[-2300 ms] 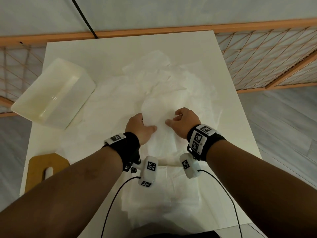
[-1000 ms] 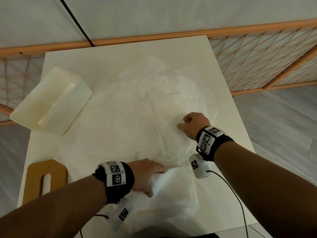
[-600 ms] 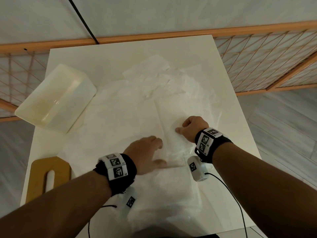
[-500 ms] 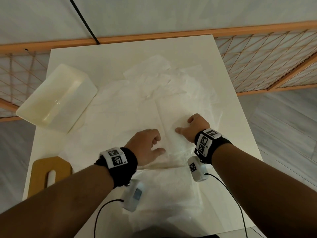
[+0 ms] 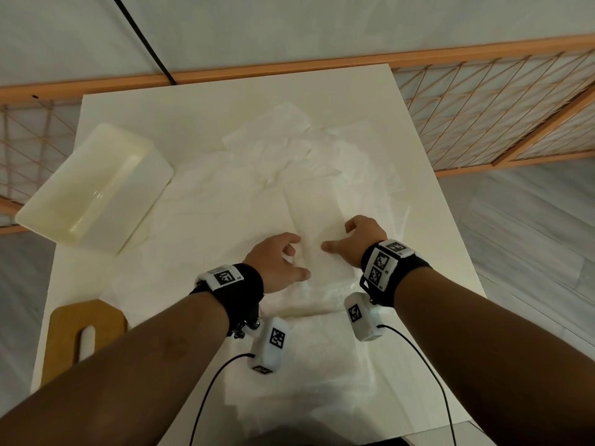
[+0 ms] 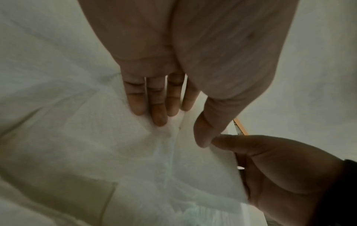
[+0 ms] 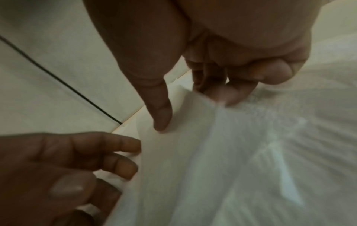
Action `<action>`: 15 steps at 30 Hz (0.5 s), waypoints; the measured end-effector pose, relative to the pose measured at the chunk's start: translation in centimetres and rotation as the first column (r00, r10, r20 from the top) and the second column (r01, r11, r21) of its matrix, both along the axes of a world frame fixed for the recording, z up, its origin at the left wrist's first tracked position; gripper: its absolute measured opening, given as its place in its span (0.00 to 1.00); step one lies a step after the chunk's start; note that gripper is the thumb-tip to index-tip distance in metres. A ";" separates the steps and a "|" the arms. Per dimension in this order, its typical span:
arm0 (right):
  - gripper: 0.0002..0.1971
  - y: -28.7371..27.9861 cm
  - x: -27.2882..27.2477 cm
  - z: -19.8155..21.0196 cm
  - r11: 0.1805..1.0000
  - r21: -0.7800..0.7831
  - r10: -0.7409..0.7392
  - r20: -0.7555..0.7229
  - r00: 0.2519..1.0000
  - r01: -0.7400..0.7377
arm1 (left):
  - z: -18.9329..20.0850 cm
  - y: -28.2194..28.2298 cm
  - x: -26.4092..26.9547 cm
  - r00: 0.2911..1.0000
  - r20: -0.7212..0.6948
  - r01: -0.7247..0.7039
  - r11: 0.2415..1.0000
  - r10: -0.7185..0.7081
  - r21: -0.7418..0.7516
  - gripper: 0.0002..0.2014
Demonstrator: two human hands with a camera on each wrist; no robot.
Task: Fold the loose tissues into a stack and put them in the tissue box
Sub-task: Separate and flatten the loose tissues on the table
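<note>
Several loose white tissues (image 5: 257, 201) lie spread and overlapping across the white table (image 5: 193, 117). One narrow folded tissue (image 5: 314, 217) lies in the middle. My left hand (image 5: 299, 255) rests on its left side with straight fingers (image 6: 158, 113) pressing flat on the tissue. My right hand (image 5: 338, 236) pinches its right edge between the thumb and curled fingers (image 7: 230, 94). The two thumbs almost touch in the left wrist view. The tissue box (image 5: 93, 188), cream plastic and lying open, sits at the table's left edge.
A wooden lid with a slot (image 5: 83, 336) lies at the near left corner. More layered tissues (image 5: 309, 365) cover the table under my wrists. An orange lattice railing (image 5: 483, 101) runs behind and to the right of the table. A black cable (image 5: 141, 37) hangs down the wall.
My left hand came from the tissues at the near edge, up and right, and now presses beside the right hand. The right hand stayed on the folded tissue.
</note>
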State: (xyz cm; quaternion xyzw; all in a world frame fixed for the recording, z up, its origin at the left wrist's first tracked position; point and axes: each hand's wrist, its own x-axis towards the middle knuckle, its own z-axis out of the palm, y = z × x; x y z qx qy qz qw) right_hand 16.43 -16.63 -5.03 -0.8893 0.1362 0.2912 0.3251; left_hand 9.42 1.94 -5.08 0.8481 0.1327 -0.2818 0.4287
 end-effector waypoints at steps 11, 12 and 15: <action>0.12 0.6 -1.4 1.7 0.956 0.260 0.099 0.160 0.982 -0.139 | 1.0 -1.0 1.0 0.878 -0.060 -0.457 0.797 0.474 -0.395 0.10; 0.11 0.8 -1.6 1.8 0.944 0.292 0.122 0.128 0.984 -0.155 | 1.3 -1.3 1.2 0.846 -0.108 -0.512 0.741 0.521 -0.434 0.11; 0.06 1.2 -1.8 2.0 0.925 0.340 0.156 0.057 0.986 -0.166 | 1.3 -1.8 1.8 0.812 -0.124 -0.564 0.714 0.570 -0.415 0.09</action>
